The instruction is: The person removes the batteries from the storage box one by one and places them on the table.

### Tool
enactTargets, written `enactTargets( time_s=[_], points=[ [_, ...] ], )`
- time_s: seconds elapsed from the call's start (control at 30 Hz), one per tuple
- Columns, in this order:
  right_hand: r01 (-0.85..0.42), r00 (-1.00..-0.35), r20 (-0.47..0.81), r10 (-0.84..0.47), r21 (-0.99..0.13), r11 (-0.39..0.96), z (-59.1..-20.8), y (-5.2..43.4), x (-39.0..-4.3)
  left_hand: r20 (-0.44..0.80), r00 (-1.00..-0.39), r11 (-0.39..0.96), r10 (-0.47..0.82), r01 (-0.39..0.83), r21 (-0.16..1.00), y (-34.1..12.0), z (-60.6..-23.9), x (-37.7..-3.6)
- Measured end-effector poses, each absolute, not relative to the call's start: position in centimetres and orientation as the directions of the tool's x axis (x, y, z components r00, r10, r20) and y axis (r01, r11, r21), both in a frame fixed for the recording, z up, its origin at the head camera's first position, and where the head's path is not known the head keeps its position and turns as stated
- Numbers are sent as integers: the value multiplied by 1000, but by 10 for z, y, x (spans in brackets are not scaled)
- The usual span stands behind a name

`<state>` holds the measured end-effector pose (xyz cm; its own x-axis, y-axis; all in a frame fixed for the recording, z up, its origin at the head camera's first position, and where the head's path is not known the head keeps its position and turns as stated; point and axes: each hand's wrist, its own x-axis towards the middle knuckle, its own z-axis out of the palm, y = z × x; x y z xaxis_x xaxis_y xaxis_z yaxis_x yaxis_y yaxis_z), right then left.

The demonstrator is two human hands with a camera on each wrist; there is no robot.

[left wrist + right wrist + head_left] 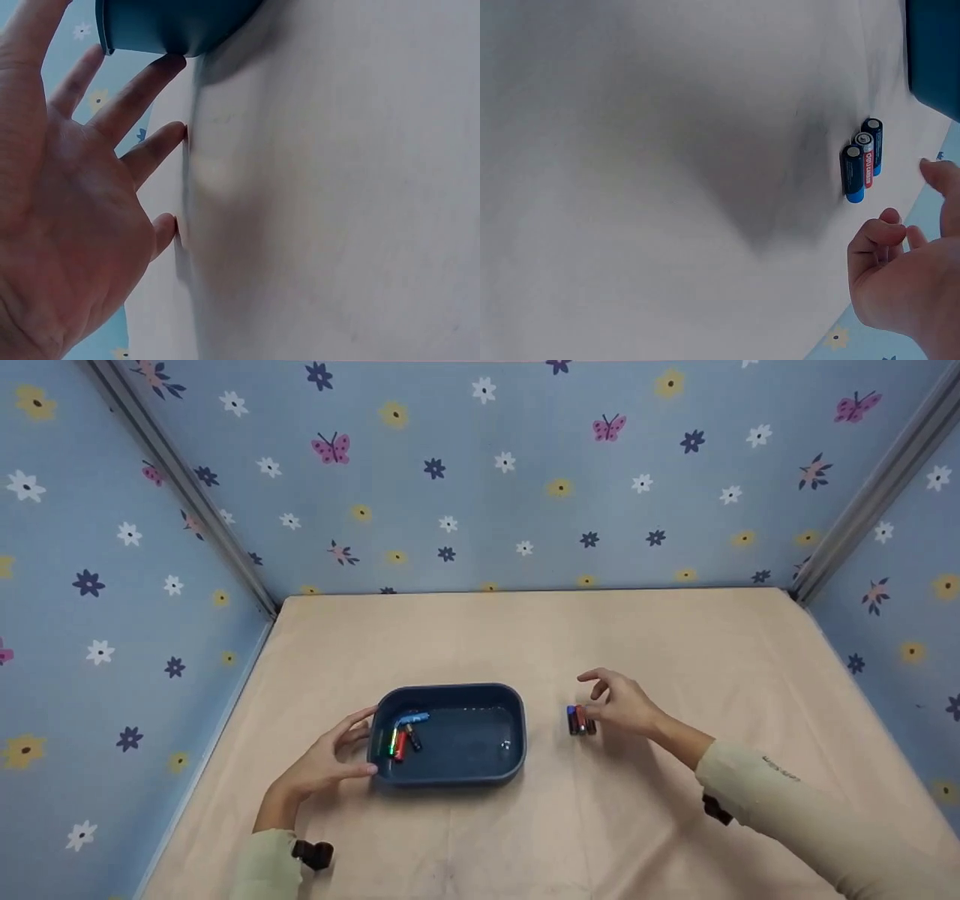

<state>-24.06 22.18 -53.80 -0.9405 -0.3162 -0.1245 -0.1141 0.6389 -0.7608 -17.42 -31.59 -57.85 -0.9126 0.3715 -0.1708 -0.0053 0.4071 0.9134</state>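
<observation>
A dark blue rectangular bin (450, 782) stands on the table with several batteries at its left end, among them a blue one (412, 718) and a red one (400, 746). My left hand (322, 761) touches the bin's left side, thumb at the near corner; its fingers look spread and straight in the left wrist view. To the right of the bin, three batteries (868, 161) lie side by side, the outer two dark with blue ends and the middle one red and white. My right hand (626, 706) hovers beside them, fingers loosely bent, holding nothing.
A pale cloth with light creases covers the table (450, 637). Blue flower-patterned panels (510, 502) close off the back and both sides, with grey posts (187, 484) at the corners. Each wrist carries a small black camera (313, 854).
</observation>
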Motion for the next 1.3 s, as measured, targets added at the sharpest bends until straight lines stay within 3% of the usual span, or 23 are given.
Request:
enactTargets(
  time_s=[0.2, 0.57, 0.83, 1.3],
  points=[
    [-160, -937, -85, -338, -756, 635, -541, 220, -250, -154, -909, 386, 387, 8, 922, -318, -581, -175],
    [-404, -865, 5, -501, -599, 691, -524, 202, -278, -160, -913, 385, 375, -4, 923, -316, -579, -175],
    [-467, -799, -18, -601, -612, 639, -514, 178, -287, -149, -911, 375, 383, 6, 927, -315, -579, -175],
    [-508, -739, -13, -674, -645, 570, -505, 123, -288, -147, -912, 381, 384, 12, 925, -316, -582, -174]
  ],
)
